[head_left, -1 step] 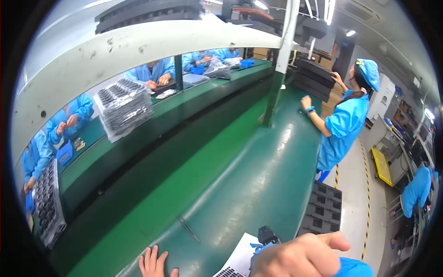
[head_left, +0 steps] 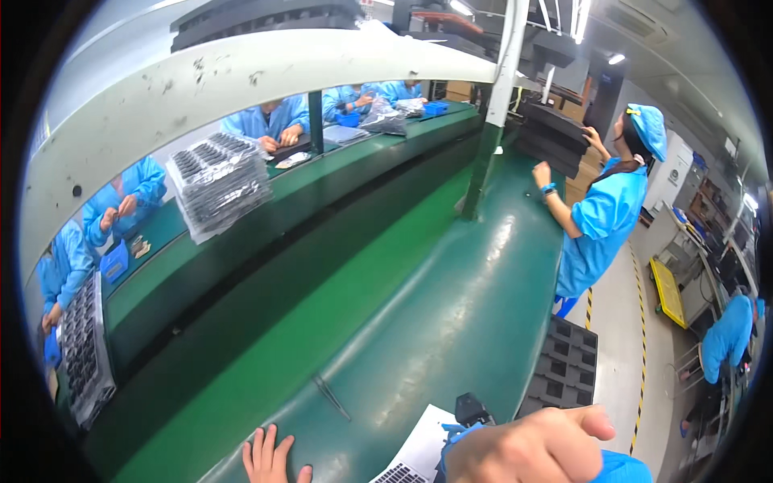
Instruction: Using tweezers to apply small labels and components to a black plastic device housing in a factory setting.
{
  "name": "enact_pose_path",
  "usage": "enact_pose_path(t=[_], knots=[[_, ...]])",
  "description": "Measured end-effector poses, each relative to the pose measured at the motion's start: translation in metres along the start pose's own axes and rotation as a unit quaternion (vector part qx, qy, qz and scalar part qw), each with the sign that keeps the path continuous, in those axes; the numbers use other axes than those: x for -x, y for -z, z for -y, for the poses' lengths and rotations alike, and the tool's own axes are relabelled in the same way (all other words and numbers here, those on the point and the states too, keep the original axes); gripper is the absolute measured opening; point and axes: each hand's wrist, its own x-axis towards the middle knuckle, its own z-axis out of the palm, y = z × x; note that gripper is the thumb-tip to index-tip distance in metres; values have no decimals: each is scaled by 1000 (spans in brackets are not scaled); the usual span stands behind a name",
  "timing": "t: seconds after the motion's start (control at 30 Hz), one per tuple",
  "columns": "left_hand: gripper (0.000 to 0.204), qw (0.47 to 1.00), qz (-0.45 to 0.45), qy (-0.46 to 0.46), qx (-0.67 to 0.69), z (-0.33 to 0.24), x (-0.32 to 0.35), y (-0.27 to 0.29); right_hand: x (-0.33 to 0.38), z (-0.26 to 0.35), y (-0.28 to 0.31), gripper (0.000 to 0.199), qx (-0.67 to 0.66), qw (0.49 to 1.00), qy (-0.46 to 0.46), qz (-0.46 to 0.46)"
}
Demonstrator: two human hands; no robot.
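The left hand (head_left: 275, 460) rested with fingers spread and nothing grasped on the edge of the green table (head_left: 439, 322), with the tweezers (head_left: 331, 398) lying near it. The right hand (head_left: 533, 447) hung close to the camera, fingers curled; whether it gripped anything could not be told. The white sheet (head_left: 424, 441) lay on the table between the hands.
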Motion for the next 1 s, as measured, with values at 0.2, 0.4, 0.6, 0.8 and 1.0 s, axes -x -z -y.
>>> enact_pose_path(t=[0.2, 0.4, 0.6, 0.8, 1.0], knots=[[55, 999, 2, 33, -5, 9, 15, 2, -7, -4, 7, 37, -40, 999, -3, -8], [55, 1000, -7, 27, -3, 7, 4, 1, -7, 6, -12, 34, 13, 999, -28, -35], [54, 1000, -2, 28, -6, 10, 14, 1, -5, 3, -7, 31, 42, 999, -31, 13], [55, 999, -8, 38, -3, 12, 9, -3, 9, 4, -18, 28, 75, 996, -17, -37], [56, 999, -6, 46, -2, 12, 2, -5, 26, 12, -54, 26, 74, 988, -33, -129]])
